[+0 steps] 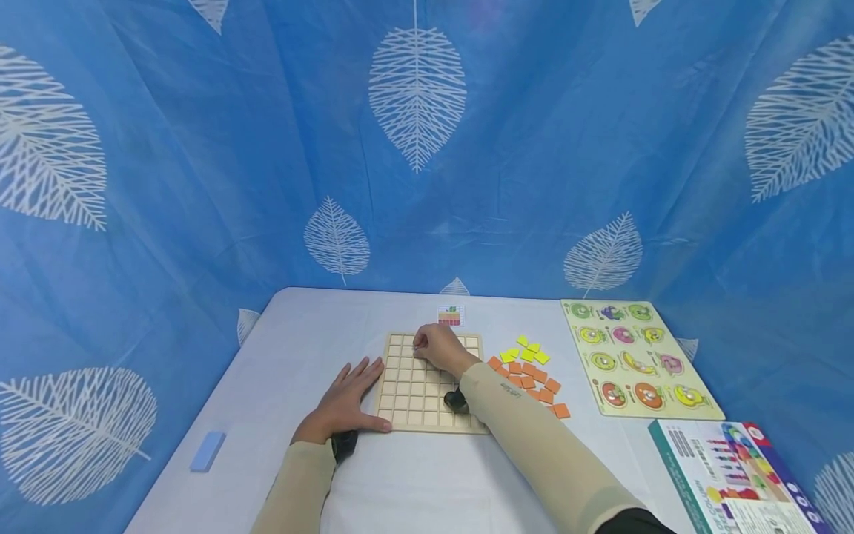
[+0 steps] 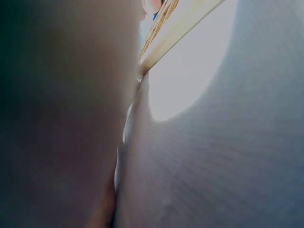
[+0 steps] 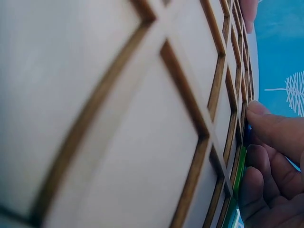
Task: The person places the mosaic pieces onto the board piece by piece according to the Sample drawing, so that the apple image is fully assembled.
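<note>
We keep our left hand (image 1: pixel 350 397) flat against the grid board (image 1: pixel 407 393) to steady it, while our right hand (image 1: pixel 437 347) pinches a small tile at the far cells.

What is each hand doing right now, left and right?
Left hand: open, fingers flat on the table, thumb against the wooden grid board.
Right hand: fingers curled at the board's far cells; whether it pinches a tile cannot be told.
</note>
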Demonstrator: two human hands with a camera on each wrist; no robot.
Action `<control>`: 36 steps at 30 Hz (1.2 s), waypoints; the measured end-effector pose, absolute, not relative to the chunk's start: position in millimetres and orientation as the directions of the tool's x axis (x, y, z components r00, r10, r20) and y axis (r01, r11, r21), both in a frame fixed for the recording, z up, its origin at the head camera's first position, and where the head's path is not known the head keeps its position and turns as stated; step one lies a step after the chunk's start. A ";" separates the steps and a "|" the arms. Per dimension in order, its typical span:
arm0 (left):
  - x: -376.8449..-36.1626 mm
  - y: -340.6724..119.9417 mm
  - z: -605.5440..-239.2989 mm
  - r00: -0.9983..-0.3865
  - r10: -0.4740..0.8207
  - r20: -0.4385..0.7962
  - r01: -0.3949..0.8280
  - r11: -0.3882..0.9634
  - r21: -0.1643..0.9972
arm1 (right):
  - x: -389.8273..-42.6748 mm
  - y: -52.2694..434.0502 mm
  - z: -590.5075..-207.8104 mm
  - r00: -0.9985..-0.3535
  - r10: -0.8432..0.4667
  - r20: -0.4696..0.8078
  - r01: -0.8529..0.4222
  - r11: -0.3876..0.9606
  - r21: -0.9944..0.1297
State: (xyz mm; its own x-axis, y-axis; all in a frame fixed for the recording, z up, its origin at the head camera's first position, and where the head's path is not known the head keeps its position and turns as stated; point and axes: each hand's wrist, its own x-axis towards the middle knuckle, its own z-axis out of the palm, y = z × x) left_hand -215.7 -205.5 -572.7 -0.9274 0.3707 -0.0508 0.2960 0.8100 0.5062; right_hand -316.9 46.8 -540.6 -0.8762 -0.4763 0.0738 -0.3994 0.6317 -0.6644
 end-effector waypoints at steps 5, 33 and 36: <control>-215.4 -203.5 -571.6 -0.924 0.379 -0.050 0.306 0.813 0.496 | -316.3 53.5 -538.8 -0.882 -0.465 0.075 -0.398 0.652 -0.646; -214.1 -204.4 -572.1 -0.926 0.376 -0.036 0.306 0.803 0.511 | -333.3 184.8 -518.0 -0.973 -0.219 0.073 -0.212 0.722 -0.659; -213.6 -204.5 -572.1 -0.927 0.372 -0.038 0.302 0.806 0.509 | -330.7 194.3 -519.0 -0.975 -0.221 0.018 -0.178 0.732 -0.657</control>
State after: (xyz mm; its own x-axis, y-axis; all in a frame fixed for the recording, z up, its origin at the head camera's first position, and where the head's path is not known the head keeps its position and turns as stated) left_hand -213.6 -204.5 -572.1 -0.9275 0.3719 -0.0381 0.3023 0.8060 0.5089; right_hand -330.7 194.3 -519.0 -0.9752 -0.2206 0.0179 -0.1778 0.7325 -0.6572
